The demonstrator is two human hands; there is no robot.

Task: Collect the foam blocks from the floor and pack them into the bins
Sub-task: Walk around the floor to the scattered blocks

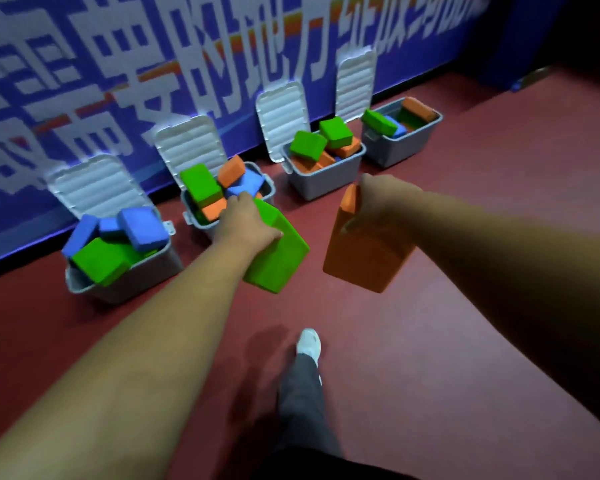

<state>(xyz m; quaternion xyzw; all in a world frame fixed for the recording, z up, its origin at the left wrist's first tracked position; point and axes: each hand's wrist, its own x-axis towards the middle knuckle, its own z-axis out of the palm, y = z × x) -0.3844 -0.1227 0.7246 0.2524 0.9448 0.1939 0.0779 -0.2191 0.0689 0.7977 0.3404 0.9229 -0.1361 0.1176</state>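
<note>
2 bare forearms reach out over a dull, dark-red floor (447, 323). The left hand (246, 223) grasps a smooth, rectangular green foam block (278, 254), with the thumb on its near face and the fingers curled over its far edge. The block hangs tilted in the air, just in front of the second grey plastic bin from the left (201, 225).

The right hand (378, 199) has its fingers clenched round the upper end of a matte, rectangular orange foam block (364, 251). This block hangs upright above the floor, in front of the third bin (323, 185).

These 2 bins and 2 more, all grey with rounded corners, stand in a row along a blue fabric banner (66, 109) printed with large white characters. Each has a white ribbed lid (281, 116) propped open against the banner. All 4 are heaped with soft-edged foam bricks:
- The leftmost bin (146, 282) holds blue and green.
- The second holds green, orange and blue.
- The third holds mostly green and orange.
- The rightmost bin (406, 143) holds green, blue and orange.

Below the arms, a grey trouser leg (298, 393) ends in a white shoe (309, 341).
</note>
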